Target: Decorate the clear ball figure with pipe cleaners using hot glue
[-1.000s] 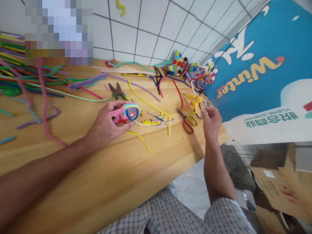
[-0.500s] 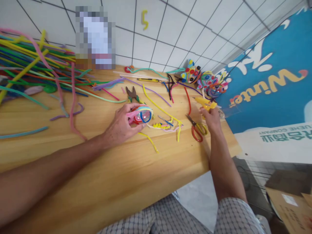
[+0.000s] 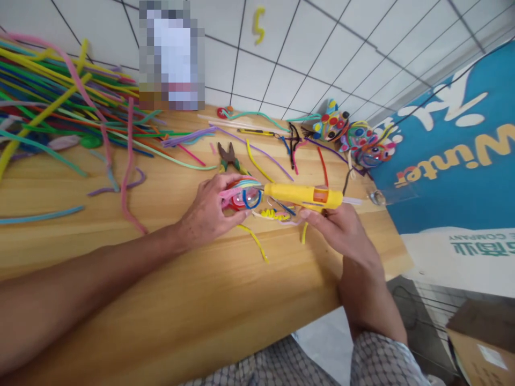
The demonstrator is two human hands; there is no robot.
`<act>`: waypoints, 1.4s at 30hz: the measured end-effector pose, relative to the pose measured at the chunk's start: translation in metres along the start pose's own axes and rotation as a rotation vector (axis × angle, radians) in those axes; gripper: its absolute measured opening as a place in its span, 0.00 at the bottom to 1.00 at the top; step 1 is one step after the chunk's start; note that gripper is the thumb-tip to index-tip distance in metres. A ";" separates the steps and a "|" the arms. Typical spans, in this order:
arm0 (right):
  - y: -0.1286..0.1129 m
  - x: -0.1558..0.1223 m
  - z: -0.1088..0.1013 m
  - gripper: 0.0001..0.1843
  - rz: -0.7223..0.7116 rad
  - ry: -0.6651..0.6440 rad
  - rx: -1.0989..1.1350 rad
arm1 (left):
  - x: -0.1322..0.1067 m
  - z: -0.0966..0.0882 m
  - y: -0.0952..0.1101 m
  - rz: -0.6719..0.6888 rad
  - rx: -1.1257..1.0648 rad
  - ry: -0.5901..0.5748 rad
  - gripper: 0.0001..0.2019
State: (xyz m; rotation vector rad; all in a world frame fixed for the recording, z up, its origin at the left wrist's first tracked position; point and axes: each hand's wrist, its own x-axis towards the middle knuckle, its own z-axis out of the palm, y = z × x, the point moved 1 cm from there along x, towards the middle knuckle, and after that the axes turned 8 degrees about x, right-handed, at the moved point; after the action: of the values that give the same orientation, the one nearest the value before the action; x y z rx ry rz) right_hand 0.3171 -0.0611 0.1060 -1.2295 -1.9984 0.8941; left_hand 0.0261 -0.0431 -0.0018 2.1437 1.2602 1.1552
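My left hand (image 3: pixel 209 212) is closed around a clear ball wrapped in coloured pipe cleaners (image 3: pixel 246 196), with pink, red, pale and blue strands showing. A yellow hot glue gun (image 3: pixel 301 194) lies in the grip of my right hand (image 3: pixel 341 228), its nozzle pointing left at the ball's upper right side. Whether the tip touches the ball I cannot tell. A clear glue stick sticks out of the gun's back end. Below the gun lie a coiled yellow pipe cleaner (image 3: pixel 274 214) and other short pieces, partly hidden. Pliers (image 3: pixel 228 156) rest just behind the ball.
A heap of colourful pipe cleaners (image 3: pixel 52 102) covers the table's left back. A yellow utility knife (image 3: pixel 256 132) lies near the tiled wall. Decorated balls (image 3: pixel 332 126) stand at the back right, beside a blue banner (image 3: pixel 454 155). A cardboard box (image 3: pixel 478 343) sits at lower right.
My right hand has brought the glue gun from the table's right side leftward to the ball. The left hand keeps its hold on the ball. The view has shifted slightly.
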 end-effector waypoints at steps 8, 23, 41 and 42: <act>0.010 0.006 0.009 0.22 -0.026 -0.023 -0.076 | 0.002 -0.001 0.005 -0.005 -0.053 -0.021 0.33; 0.016 0.002 0.013 0.23 0.002 -0.016 -0.096 | 0.001 0.001 0.004 0.015 -0.055 0.010 0.33; 0.015 0.003 0.013 0.22 -0.021 -0.015 -0.094 | 0.001 0.001 0.002 -0.022 -0.088 -0.017 0.34; 0.015 0.004 0.013 0.22 -0.021 -0.012 -0.093 | 0.002 0.001 0.002 -0.019 -0.091 -0.019 0.35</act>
State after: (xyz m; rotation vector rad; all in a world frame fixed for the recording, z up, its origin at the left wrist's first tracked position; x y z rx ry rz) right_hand 0.3129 -0.0558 0.0873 -1.2541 -2.0798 0.8081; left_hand 0.0281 -0.0427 -0.0002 2.0672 1.1937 1.1586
